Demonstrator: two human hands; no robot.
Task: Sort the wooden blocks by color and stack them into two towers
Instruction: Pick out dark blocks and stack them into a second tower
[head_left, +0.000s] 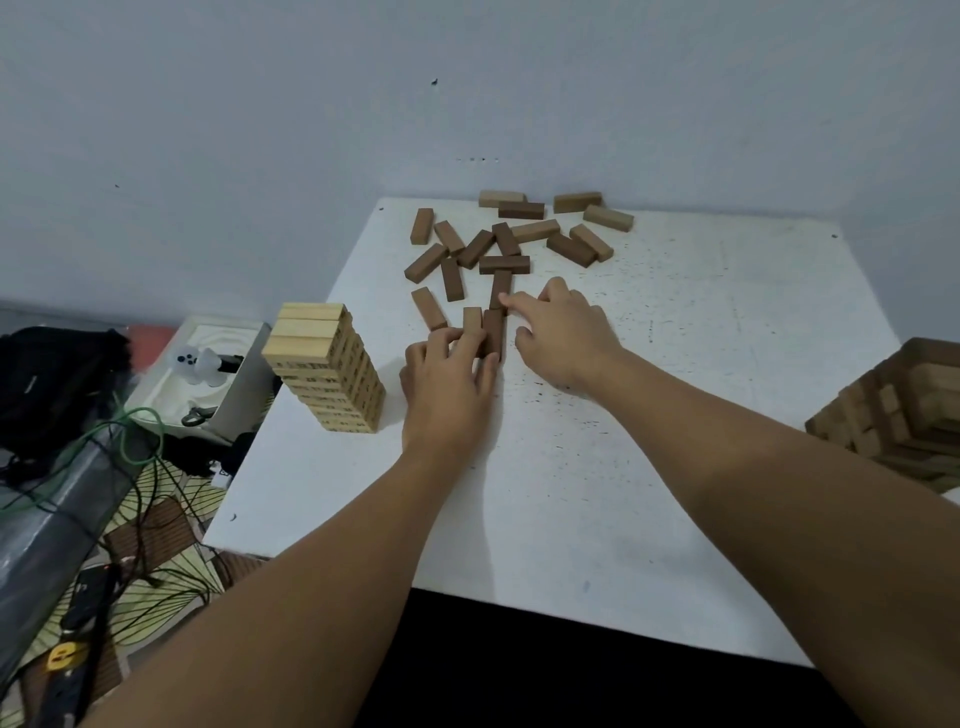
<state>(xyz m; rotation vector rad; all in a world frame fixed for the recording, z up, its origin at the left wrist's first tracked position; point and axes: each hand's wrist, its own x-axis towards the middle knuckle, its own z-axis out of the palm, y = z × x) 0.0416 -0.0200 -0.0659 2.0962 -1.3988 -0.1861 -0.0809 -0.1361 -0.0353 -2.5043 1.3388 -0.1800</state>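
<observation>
At the centre of the frame I am lining up two short rectangular wooden blocks side by side on the white speckled tabletop (675, 415): a lighter tan block (471, 319) and a dark brown block (493, 330), touching along their long sides. My left hand (449, 384) is lying over their near ends, its fingers curling round the pair and gripping it. My right hand (563, 335) is reaching in just beside them, fingers loosely spread and clamped on nothing, the forefinger touching the lower end of another dark brown block (500, 291) that is lying just above the pair.

Further up the frame, a scattered pile of loose brown and tan blocks (514, 236) is waiting near the far edge of the tabletop, well apart from either tower. A tall tower of pale yellow-wood blocks (324, 366) is standing at the left edge of the tabletop. At the right edge of the frame a darker stack of brown blocks (904, 410) is showing only in part, blurred.

I judge I am in the sorting step, gathering dark blocks into a row of three. The next move calls for drawing that third block down flush against the pair, then carrying the set level to the darker stack without nudging it.
</observation>
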